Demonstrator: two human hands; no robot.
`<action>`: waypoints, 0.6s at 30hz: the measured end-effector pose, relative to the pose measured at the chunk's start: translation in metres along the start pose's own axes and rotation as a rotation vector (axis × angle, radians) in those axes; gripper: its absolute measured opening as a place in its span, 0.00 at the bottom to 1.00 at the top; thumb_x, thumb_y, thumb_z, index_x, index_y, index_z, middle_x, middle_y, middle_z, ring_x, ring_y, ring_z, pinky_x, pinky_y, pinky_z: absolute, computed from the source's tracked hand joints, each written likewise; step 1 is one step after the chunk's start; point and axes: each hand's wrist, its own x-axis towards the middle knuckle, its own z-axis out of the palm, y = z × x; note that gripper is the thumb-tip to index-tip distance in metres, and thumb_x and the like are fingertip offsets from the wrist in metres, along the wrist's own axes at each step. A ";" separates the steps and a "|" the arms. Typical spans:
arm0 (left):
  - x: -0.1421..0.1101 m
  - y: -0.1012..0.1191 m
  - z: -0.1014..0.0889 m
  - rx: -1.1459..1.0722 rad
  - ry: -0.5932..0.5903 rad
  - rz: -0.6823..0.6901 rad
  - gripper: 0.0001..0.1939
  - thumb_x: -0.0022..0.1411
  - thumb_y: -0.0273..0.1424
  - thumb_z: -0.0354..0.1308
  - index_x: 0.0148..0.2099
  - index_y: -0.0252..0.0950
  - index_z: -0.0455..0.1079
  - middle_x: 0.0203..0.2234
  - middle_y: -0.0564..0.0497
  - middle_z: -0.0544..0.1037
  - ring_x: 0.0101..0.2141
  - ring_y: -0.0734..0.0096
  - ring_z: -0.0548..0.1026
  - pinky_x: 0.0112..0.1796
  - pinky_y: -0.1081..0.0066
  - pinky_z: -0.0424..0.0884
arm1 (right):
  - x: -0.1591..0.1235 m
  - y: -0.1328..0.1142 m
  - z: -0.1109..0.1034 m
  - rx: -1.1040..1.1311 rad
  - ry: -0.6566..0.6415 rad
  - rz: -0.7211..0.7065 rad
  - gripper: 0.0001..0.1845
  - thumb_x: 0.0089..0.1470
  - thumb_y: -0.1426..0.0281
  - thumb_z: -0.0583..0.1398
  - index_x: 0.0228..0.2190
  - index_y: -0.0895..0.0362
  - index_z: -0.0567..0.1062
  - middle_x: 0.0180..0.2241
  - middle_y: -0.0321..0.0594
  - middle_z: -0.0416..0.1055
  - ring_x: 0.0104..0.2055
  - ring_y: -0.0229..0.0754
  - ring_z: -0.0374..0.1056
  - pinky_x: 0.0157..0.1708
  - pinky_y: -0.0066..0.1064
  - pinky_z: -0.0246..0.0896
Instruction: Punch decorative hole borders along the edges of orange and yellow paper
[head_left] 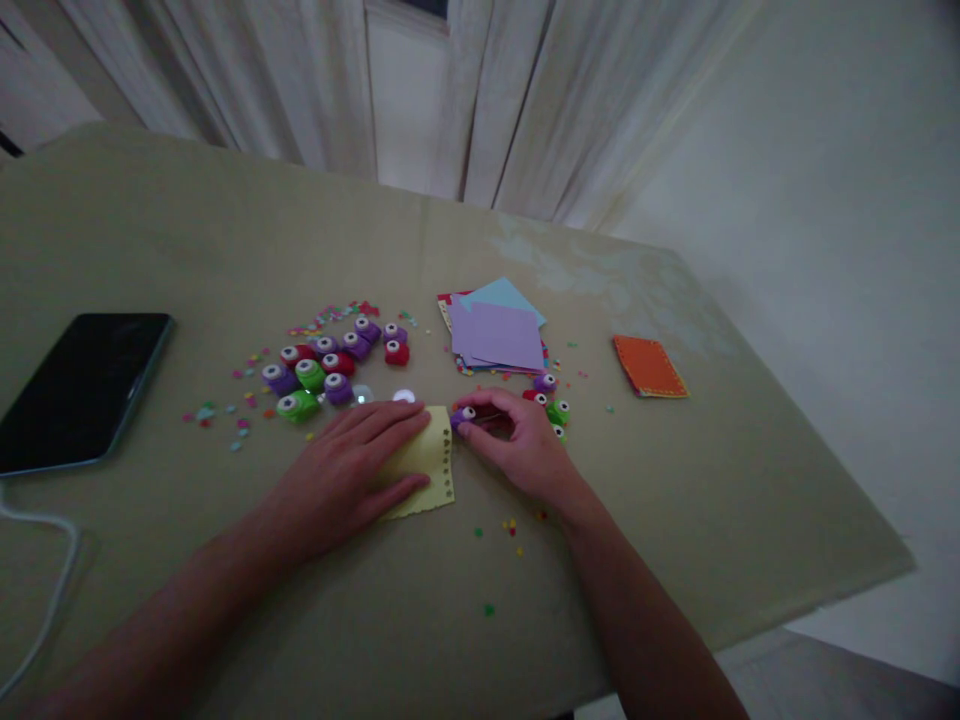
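My left hand (360,460) lies flat on a square of yellow paper (420,475), its fingers stretched out and pressing it to the table. Small punched holes run down the paper's right edge, and its lower edge looks scalloped. My right hand (521,445) pinches a small purple craft punch (461,417), which sits at the paper's upper right corner. Just beyond that hand are a few more craft punches (557,410) in purple, red and green, partly hidden by it. A larger group of craft punches (337,362) stands past my left hand.
A stack of coloured paper sheets (499,335), lilac and light blue on top, lies at the back. An orange paper square (649,367) rests to the right. Tiny paper cut-outs (330,318) are scattered about. On the left lies a tablet (82,390) with a white cable (64,570).
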 end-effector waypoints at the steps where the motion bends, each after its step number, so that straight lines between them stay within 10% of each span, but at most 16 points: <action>1: 0.000 0.000 0.000 -0.003 -0.002 0.002 0.32 0.74 0.50 0.59 0.72 0.40 0.67 0.67 0.41 0.74 0.63 0.46 0.73 0.62 0.49 0.70 | 0.000 0.000 0.000 -0.011 0.002 -0.009 0.12 0.61 0.68 0.68 0.47 0.55 0.83 0.44 0.42 0.84 0.41 0.42 0.80 0.44 0.34 0.77; 18: 0.000 0.003 -0.002 0.042 -0.027 0.019 0.32 0.75 0.50 0.57 0.72 0.38 0.67 0.67 0.41 0.73 0.63 0.46 0.73 0.61 0.48 0.69 | -0.003 -0.003 0.004 -0.147 -0.032 -0.159 0.14 0.62 0.73 0.68 0.50 0.56 0.83 0.47 0.42 0.83 0.45 0.42 0.80 0.49 0.34 0.77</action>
